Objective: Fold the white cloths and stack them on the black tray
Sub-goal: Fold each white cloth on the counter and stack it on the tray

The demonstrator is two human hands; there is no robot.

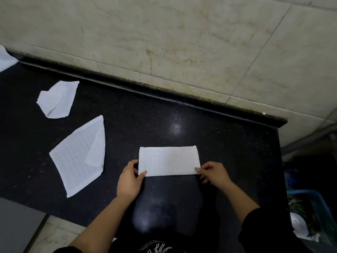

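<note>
The black stone counter [164, 115] filled most of the view, running along a pale marble wall [182, 42]. Three white cloths waited on its left side: a large flat cloth [80, 156] with one edge turned over, a crumpled cloth [58, 99] beyond it, and a corner of another cloth [5, 59] at the far left edge. No black tray could be made out with certainty.

The folded cloth [168, 159] lay in the middle of the counter, directly in front of the person. It was a long, flat rectangle, layered, with its edges nearly matched and a faint grid pattern on its surface. The work appeared to be partway through folding this piece, with most of the task remaining.

The left hand [130, 179] pinched the near left corner, thumb on top. The right hand [213, 175] pinched the near right corner, fingers curled closely on the edge. The next move probably called for bringing one short end across to the other, keeping the corners aligned so that the thin layers did not slip apart.
</note>
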